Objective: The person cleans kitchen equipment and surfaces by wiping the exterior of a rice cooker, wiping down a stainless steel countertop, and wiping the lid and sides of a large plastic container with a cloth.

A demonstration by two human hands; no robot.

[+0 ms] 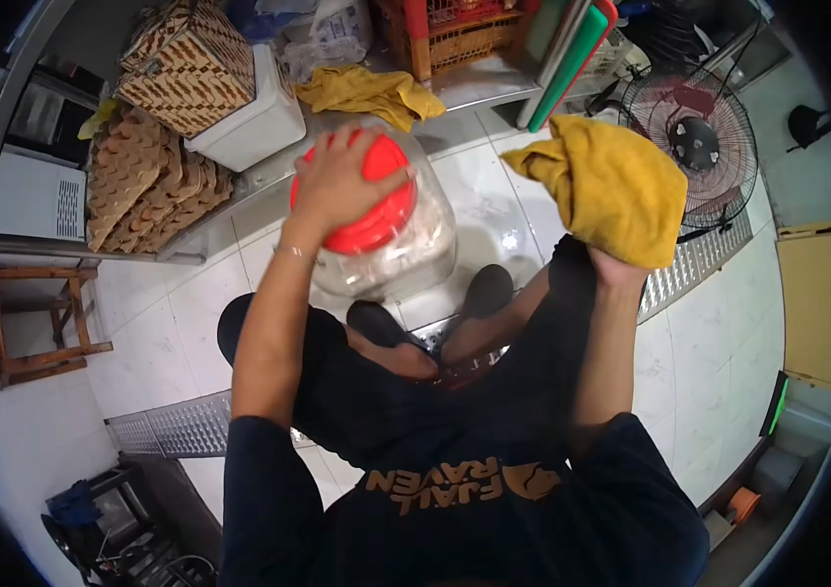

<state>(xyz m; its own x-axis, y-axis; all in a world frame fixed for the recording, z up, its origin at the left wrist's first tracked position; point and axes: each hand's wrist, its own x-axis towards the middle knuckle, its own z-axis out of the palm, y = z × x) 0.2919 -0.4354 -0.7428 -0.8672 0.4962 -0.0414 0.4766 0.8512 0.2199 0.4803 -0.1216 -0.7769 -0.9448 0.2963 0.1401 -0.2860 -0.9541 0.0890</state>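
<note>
A large clear container (pixel 406 259) with pale contents stands on the tiled floor in front of my feet. My left hand (pixel 347 181) rests on top of its round red lid (pixel 376 220), palm down with the fingers spread. To the right, my right hand (pixel 621 269) holds up a bunched yellow cloth (pixel 621 191), which hides most of the fingers. A second yellow cloth (pixel 367 93) lies on the low metal shelf beyond the container.
Beyond my right hand stands a black wire-caged fan (pixel 694 142). At the upper left are a patterned woven box (pixel 185 73), a white box (pixel 254 117) and stacked egg trays (pixel 146 186). A wooden stool (pixel 44 323) is at the left. Metal grating (pixel 694 274) crosses the floor.
</note>
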